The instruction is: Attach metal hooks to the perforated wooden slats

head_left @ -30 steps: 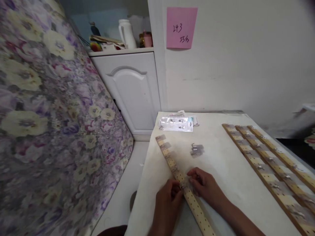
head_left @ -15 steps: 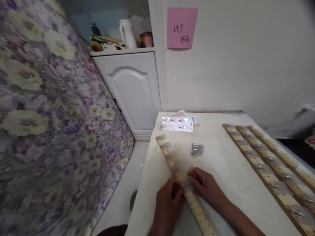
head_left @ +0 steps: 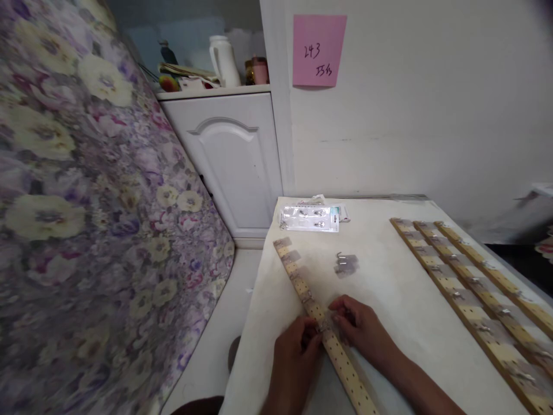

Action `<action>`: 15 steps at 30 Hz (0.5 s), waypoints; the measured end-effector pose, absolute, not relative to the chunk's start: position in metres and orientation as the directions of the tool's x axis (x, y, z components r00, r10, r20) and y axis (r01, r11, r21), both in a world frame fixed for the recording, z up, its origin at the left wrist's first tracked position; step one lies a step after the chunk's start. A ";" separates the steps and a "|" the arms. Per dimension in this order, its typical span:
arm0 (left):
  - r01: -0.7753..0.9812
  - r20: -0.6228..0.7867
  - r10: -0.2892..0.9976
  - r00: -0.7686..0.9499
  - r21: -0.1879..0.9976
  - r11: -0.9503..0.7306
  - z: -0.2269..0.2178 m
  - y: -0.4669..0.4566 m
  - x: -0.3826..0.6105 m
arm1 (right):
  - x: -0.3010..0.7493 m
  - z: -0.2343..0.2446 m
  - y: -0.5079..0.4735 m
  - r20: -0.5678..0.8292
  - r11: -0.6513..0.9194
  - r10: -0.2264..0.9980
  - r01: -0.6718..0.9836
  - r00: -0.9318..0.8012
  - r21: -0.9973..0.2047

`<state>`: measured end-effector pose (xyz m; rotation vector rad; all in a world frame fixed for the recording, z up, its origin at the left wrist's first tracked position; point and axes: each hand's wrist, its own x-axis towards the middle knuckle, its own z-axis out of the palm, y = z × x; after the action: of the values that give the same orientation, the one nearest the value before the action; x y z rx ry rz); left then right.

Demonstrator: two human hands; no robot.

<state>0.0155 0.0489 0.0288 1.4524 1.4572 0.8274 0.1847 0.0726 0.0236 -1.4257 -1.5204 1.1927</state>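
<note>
While two bare hands meet over a white-topped table (head_left: 389,253), a pale perforated strip (head_left: 343,362) lies flat btwn them, running from 11 o'clock to 5 o'clock as seen from the hands. L hand (head_left: 294,357), at 8 o'clock to a clear tab w/ metal hook (head_left: 322,327) set across the strip, has bent fingers at the strip's L edge; R hand (head_left: 356,323), at 3 o'clock, has thumb & index nr the tab's other side. Can't tell whether either hand's fingertips are clamped on the tab or merely resting there. More hooked tabs line the strip's 11 o'clock end; its 5 o'clock end shows rows of small holes. Btwn 12 and 1 o'clock sits a small cluster of loose hooked tabs (head_left: 347,263), well apart from the fingers; at 12, nr the table's far edge, a clear blister pkg (head_left: 309,219). Approx. 3 o'clock, three more strips (head_left: 469,313) w/ hooked tabs lie side by side. Beyond, at 12, a pink note (head_left: 319,40) marked "243" is on the wall; at 11, a white jug (head_left: 225,62) stands on a shelf.
</note>
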 end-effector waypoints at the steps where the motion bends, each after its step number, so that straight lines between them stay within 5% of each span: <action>1: 0.392 -0.131 0.988 0.082 0.916 0.089 0.029 0.049 0.015 | 0.185 0.024 0.073 -0.088 -0.044 0.988 0.312 -0.129 -0.949; 15: 0.385 -0.131 0.988 0.085 0.919 0.089 0.030 0.049 0.015 | 0.186 0.022 0.072 -0.069 -0.021 0.989 0.328 -0.133 -0.944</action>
<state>0.0155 0.0491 0.0296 1.4482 1.4517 0.8338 0.1857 0.0722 0.0224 -1.4168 -1.5413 1.1748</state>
